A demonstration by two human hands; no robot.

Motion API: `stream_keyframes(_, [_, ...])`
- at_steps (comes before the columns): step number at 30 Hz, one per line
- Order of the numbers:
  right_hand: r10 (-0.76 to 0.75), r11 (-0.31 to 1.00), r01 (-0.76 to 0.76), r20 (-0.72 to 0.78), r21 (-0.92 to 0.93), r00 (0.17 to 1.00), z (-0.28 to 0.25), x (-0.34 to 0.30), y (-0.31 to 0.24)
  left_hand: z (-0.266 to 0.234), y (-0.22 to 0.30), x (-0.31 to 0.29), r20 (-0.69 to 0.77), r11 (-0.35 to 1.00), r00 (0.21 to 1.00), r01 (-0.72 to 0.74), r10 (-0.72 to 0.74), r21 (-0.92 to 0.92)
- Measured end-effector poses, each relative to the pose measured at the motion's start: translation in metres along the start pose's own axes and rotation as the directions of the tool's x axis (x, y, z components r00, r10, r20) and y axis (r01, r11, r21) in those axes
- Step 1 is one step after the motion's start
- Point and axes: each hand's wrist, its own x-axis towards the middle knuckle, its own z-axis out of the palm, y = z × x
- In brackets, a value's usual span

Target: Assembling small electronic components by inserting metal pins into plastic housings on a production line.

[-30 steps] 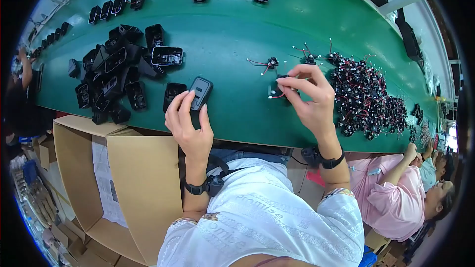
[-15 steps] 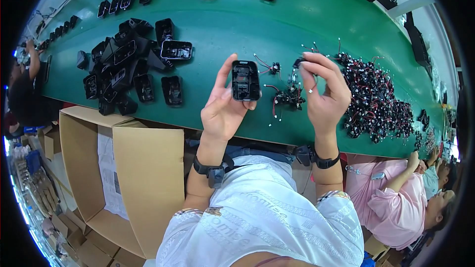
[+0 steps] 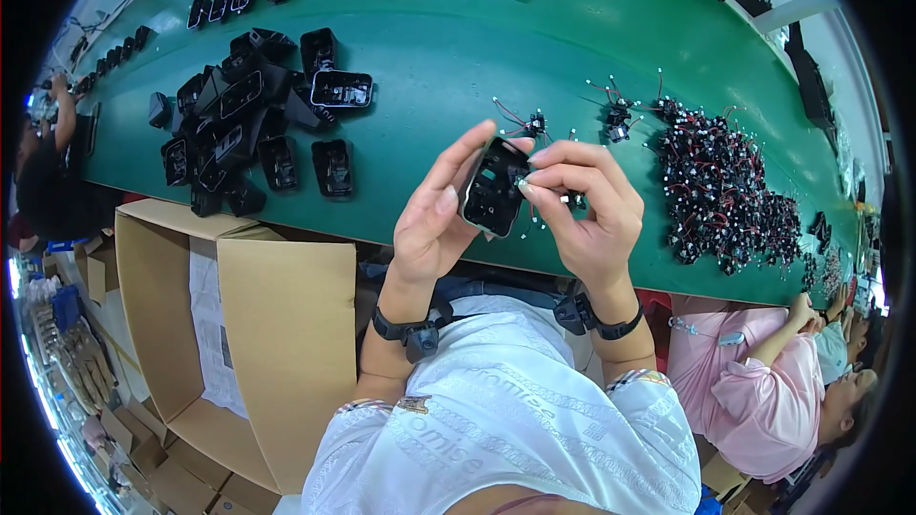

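The left hand [image 3: 429, 234] cradles a black open housing [image 3: 491, 195], tilted above the green surface [image 3: 458, 48], apparently to give access to the right hand [image 3: 596, 219], pinching a small dark part [image 3: 520, 177] (mostly hidden) at the cavity's edge.

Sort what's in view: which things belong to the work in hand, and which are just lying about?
Apparently in use:
left hand, holding a black housing
right hand, fingertips at its edge
piled housings
heaped wired parts

Seemingly lying about:
open cardboard box
paper sheet inside
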Motion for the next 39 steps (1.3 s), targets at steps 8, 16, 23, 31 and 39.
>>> stream_keyframes(8, [-0.038,0.997,0.038,0.006,-0.062,0.999,0.005,-0.008,0.003,-0.001,0.007,-0.004,-0.026,0.935,0.998,-0.041,0.053,0.352])
stream_keyframes(16, [0.050,0.990,-0.063,0.106,0.125,0.993,-0.003,-0.005,-0.002,-0.016,-0.003,-0.013,-0.101,0.988,0.995,0.009,0.007,0.151])
stream_keyframes(23, [-0.246,0.965,0.258,0.182,-0.043,0.952,-0.003,0.000,0.001,-0.025,-0.013,-0.019,-0.159,0.992,0.984,0.089,-0.074,0.085])
stream_keyframes(31, [-0.245,0.968,0.251,0.222,0.005,0.944,0.007,-0.001,-0.004,-0.009,-0.007,-0.017,-0.313,0.937,0.939,0.230,-0.142,0.263])
stream_keyframes(39, [-0.246,0.957,0.273,0.225,-0.099,0.943,0.006,-0.003,-0.004,-0.004,-0.005,-0.017,-0.301,0.948,0.936,0.249,-0.183,0.198])
